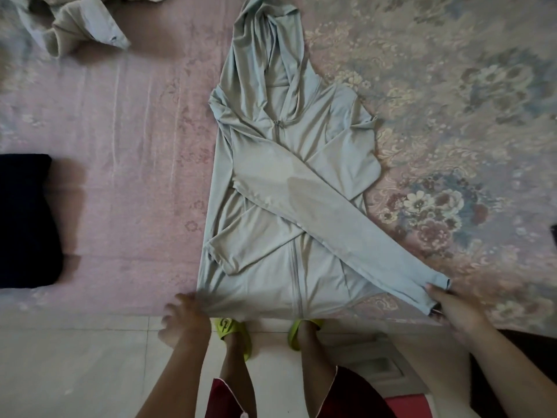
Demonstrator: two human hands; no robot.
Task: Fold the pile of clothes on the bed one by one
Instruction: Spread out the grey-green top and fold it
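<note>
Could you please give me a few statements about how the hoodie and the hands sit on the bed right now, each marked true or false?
1. The light grey-green hoodie lies front up, with its zipper showing. True.
2. The right hand has its grip on the hood. False: it holds the cuff of a sleeve that crosses the body.
3. The left hand is at the hoodie's bottom hem. True.
4. The dark folded garment lies on top of the hoodie. False: it lies apart, at the left edge.
5. Crumpled clothes lie at the upper left of the bed. True.
</note>
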